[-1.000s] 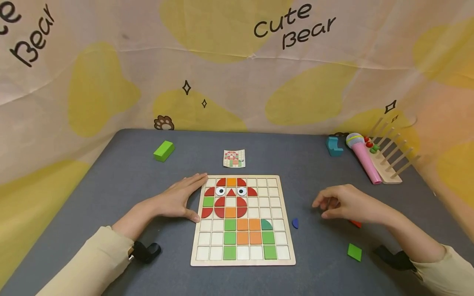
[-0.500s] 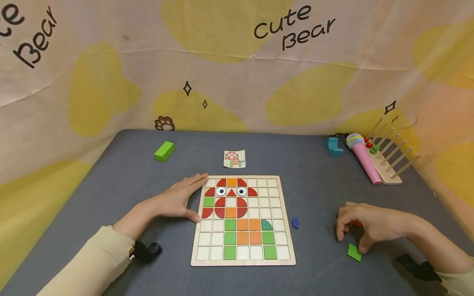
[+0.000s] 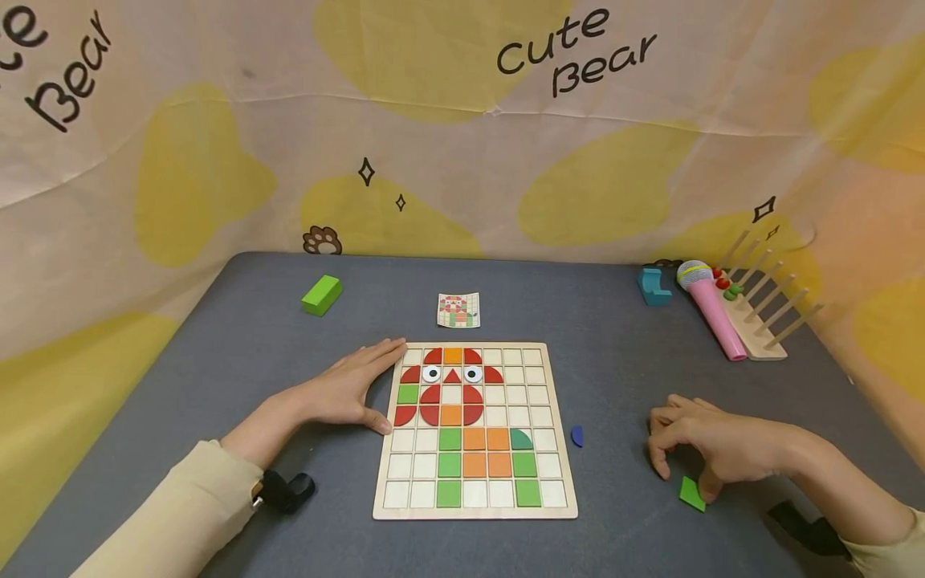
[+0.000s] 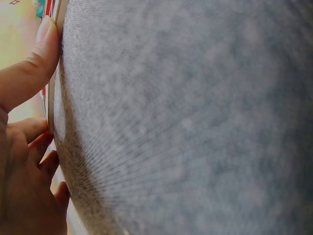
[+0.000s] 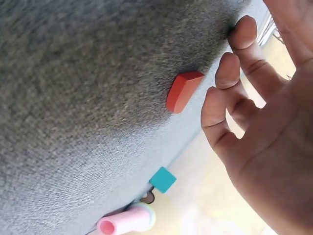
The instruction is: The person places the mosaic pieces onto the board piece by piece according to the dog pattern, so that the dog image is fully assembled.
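A wooden grid board [image 3: 474, 513] lies flat, with red, green and orange tiles forming a figure with two eyes. My left hand [image 3: 343, 389] rests along its left edge, thumb and fingertips touching the rim, as the left wrist view also shows. To the right, my right hand [image 3: 723, 437] hovers low with bent, spread fingers. Its thumb touches a loose green square tile [image 3: 690, 494]; the index fingertip stays apart from it. In the right wrist view, a red rounded piece [image 5: 183, 92] lies beside the fingers; the hand hides it in the head view.
A blue piece [image 3: 576, 436] lies right of the board. Behind the board are a small picture card [image 3: 458, 310] and a green block [image 3: 321, 295]. At the back right stand a teal block [image 3: 654, 287], a pink toy microphone [image 3: 714, 317] and a pegged wooden base [image 3: 768, 350].
My right hand has moved right and toward me, from near the blue piece to the green tile, where its thumb now touches. The left hand stays on the board's edge.
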Demonstrator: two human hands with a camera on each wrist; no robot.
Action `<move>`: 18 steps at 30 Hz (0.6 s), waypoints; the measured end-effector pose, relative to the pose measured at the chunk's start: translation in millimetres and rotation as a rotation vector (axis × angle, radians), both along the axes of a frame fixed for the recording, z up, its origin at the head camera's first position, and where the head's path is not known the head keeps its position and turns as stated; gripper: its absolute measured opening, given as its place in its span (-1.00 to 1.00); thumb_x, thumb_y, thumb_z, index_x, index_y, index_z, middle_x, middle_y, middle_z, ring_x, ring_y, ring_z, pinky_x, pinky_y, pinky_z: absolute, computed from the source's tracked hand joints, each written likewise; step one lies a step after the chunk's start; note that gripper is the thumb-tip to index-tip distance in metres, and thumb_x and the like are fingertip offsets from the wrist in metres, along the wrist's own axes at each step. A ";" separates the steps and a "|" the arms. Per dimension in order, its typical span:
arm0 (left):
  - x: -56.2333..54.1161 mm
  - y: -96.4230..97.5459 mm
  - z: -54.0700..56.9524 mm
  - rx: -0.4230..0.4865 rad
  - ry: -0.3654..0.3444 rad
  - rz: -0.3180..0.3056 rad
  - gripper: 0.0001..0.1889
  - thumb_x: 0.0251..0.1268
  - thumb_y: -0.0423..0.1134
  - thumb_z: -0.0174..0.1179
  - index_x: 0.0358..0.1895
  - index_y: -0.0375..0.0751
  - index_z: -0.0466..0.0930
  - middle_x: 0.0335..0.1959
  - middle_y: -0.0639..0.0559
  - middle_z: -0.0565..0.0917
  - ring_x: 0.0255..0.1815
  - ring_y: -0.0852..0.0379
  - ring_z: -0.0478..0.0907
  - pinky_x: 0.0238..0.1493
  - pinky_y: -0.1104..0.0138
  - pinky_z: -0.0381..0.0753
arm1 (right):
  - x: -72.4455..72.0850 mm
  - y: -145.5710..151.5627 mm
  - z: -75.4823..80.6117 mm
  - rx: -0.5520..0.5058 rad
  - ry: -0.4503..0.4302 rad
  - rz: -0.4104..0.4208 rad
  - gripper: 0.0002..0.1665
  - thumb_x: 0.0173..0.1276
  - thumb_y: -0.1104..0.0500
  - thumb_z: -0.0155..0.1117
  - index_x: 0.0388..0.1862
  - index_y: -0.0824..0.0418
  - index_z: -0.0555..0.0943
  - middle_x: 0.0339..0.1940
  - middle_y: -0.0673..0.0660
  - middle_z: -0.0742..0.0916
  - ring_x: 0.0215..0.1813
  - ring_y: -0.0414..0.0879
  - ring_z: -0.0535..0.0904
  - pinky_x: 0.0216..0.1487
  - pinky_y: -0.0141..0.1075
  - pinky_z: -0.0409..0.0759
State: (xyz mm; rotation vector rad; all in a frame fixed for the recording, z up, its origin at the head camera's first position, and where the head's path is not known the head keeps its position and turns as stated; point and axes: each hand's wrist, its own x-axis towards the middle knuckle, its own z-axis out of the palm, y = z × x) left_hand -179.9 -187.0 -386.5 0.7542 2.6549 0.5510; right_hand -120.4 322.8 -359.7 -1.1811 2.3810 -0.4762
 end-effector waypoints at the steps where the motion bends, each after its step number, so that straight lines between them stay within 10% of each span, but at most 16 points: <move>1: 0.1 0.2 0.3 0.000 -0.001 0.000 0.22 -0.16 0.14 0.52 0.59 -0.14 0.00 0.64 -0.08 0.03 0.66 -0.21 -0.06 0.59 -0.22 -0.03 | -0.8 0.7 -0.5 -0.013 0.004 0.009 -0.41 -0.37 0.10 0.64 -0.33 -0.35 0.57 -0.26 -0.29 0.49 -0.13 -0.44 0.21 -0.18 -0.45 0.06; 18: -0.4 -0.4 -0.8 0.003 0.003 -0.004 0.22 -0.15 0.14 0.52 0.59 -0.14 -0.01 0.64 -0.08 0.03 0.66 -0.20 -0.06 0.59 -0.21 -0.03 | -4.0 0.3 -2.0 -0.053 0.046 0.059 -0.66 -0.31 -0.08 0.60 -0.49 -0.36 0.64 -0.38 -0.30 0.50 -0.20 -0.47 0.24 -0.22 -0.46 0.10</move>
